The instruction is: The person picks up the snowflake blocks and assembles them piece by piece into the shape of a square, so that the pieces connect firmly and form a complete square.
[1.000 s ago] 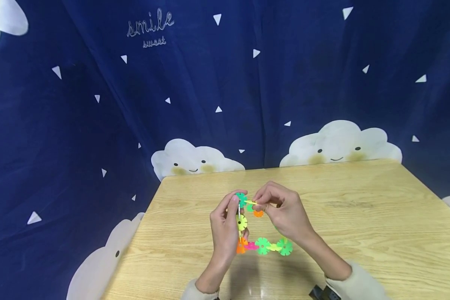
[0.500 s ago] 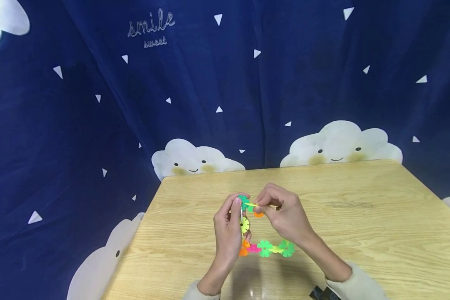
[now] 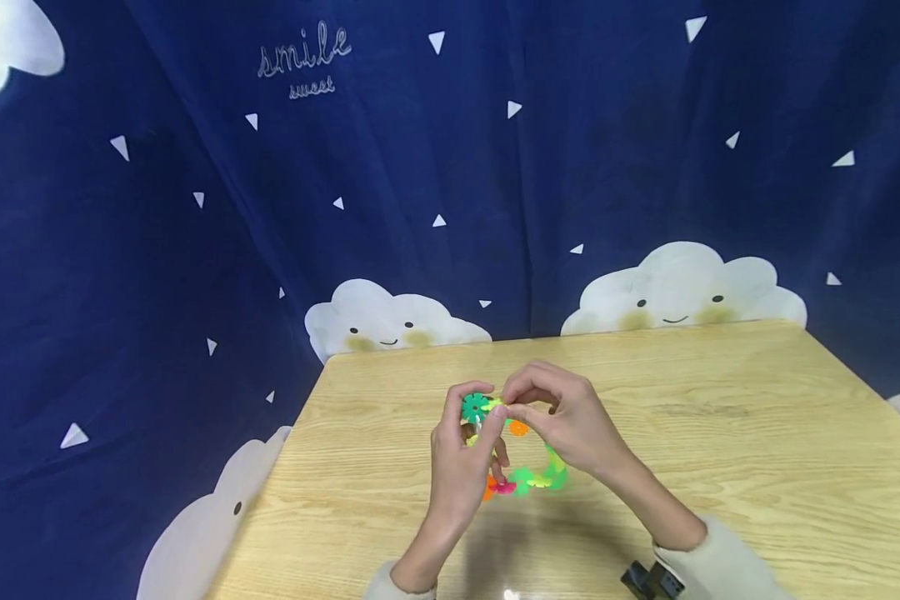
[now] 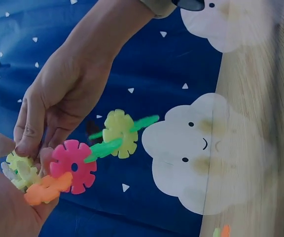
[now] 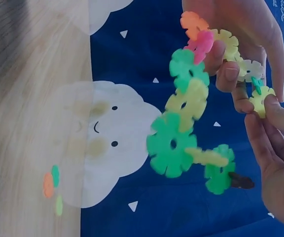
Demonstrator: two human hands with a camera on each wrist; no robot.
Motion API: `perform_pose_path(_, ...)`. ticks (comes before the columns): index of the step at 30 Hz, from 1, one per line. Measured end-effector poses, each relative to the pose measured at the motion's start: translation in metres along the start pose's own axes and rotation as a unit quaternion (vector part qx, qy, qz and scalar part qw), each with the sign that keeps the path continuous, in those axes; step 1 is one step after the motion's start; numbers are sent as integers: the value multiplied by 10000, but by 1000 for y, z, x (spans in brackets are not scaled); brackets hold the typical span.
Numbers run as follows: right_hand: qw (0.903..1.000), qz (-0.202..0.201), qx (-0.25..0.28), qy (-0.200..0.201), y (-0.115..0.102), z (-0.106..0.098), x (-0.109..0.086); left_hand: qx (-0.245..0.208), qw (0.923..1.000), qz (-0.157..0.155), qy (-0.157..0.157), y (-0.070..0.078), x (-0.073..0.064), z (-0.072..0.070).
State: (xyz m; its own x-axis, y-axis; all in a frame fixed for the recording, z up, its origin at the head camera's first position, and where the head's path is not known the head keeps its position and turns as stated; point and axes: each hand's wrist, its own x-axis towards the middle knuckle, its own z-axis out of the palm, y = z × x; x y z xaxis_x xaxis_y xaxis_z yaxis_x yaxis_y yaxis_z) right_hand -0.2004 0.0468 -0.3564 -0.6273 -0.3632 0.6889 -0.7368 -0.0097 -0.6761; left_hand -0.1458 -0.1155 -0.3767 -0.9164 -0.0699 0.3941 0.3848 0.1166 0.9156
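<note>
A chain of snowflake-shaped interlocking plastic discs hangs between both hands, above the table. My left hand [image 3: 457, 467] holds its left side, with fingers around several pieces and the thumb at the yellow disc [image 5: 260, 101]. My right hand [image 3: 570, 421] pinches that same yellow disc between thumb and fingertips, beside a teal-green disc [image 3: 474, 407]. An orange disc [image 4: 48, 188], a pink disc [image 4: 74, 168] and a large green disc [image 5: 171, 144] follow along the chain. At its far end, a dark brown disc [image 5: 241, 180] joins a smaller green one [image 5: 220, 169].
Loose discs lie on the wooden table [image 3: 720, 483] behind the hands, among them an orange one [image 3: 519, 427] and a light green one [image 5: 59, 205]. A dark blue curtain [image 3: 420, 150] with clouds borders the table's back and left. A black device [image 3: 651, 580] sits at the right sleeve.
My left thumb has moved from the teal-green disc across to the yellow one, beside the right fingertips. The lower row of the chain has tilted and shifted slightly up and left.
</note>
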Motion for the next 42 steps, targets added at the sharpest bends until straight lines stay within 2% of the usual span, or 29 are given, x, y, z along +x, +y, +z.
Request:
perform_pose_path(3,9998,-10,-132,-153,0,0,2,100,9999,6,68,-1,0,-1)
perform_pose_path(7,9995,109,-160,-257,3,-7,5,-26,9997,71,215,-2,0,-4)
perform_pose_path(11,9978,633,170,-65,14,-22,9,-240,9989,152,365,-4,3,-14)
perform_pose_path(14,9921,1060,648,157,31,-32,11,-257,9985,79,476,-6,5,-20)
perform_pose_path(16,9852,1402,961,204,44,-35,12,-235,9980,-36,588,-8,5,-23)
perform_pose_path(18,9739,1835,1320,185,59,-35,10,-228,9973,-138,689,-10,5,-24)
perform_pose_path(21,9564,2515,1486,31,83,-32,4,-256,9967,-142,758,-10,5,-26)
perform_pose_path(25,9434,3103,1078,-452,114,-23,-5,-290,9967,60,758,-9,6,-27)
perform_pose_path(30,9264,3514,514,-1252,142,-7,-19,-442,9962,250,704,-9,5,-28)
perform_pose_path(32,9233,3542,260,-1463,149,-1,-23,-493,9962,290,660,-9,5,-27)
perform_pose_path(34,9282,3345,-125,-1628,155,4,-26,-516,9962,331,623,-9,5,-27)
perform_pose_path(36,9393,2913,-628,-1700,160,8,-28,-529,9961,373,592,-9,5,-26)
perform_pose_path(39,9549,2003,-1325,-1745,168,13,-29,-545,9963,394,543,-9,6,-26)
perform_pose_path(42,9635,1366,-1623,-1632,174,16,-31,-567,9963,403,509,-8,7,-25)
